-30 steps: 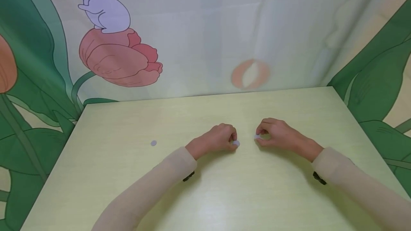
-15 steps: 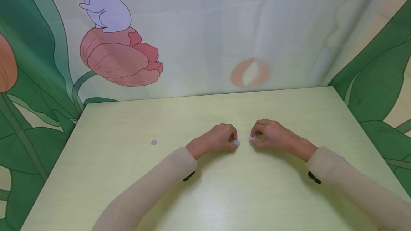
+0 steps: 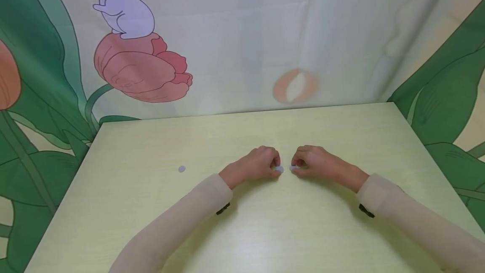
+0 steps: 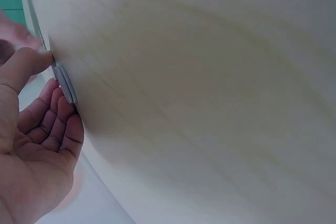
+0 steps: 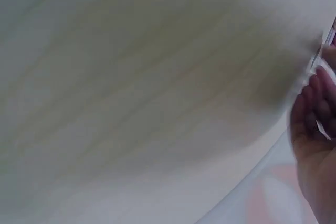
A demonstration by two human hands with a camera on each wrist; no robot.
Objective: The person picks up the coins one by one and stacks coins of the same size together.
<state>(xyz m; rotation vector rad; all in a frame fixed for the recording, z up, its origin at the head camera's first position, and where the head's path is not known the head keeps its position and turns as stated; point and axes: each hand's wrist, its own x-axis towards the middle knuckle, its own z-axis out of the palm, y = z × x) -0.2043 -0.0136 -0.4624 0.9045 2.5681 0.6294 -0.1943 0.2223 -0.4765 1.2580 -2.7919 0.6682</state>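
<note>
In the head view my left hand (image 3: 253, 164) pinches a small pale grey disc (image 3: 280, 169) at its edge, low at the tabletop. The left wrist view shows that grey disc (image 4: 65, 84) edge-on, seemingly in two thin layers, between thumb and fingers. Just across a narrow gap, my right hand (image 3: 318, 162) pinches another pale disc (image 3: 292, 167), partly covered by the fingers. The right wrist view catches that hand (image 5: 317, 114) at its right edge, with the disc blurred and thin. A third disc (image 3: 182, 169) lies flat on the table, left of both hands.
The pale wood-grain table (image 3: 242, 231) spreads under both forearms. A printed cloth (image 3: 235, 45) with flowers and leaves hangs behind its back edge. Dark bands show below both sleeve cuffs.
My right hand has moved left and slightly nearer the front with its disc, narrowing the gap to the left hand. The left hand and the loose disc have stayed in place.
</note>
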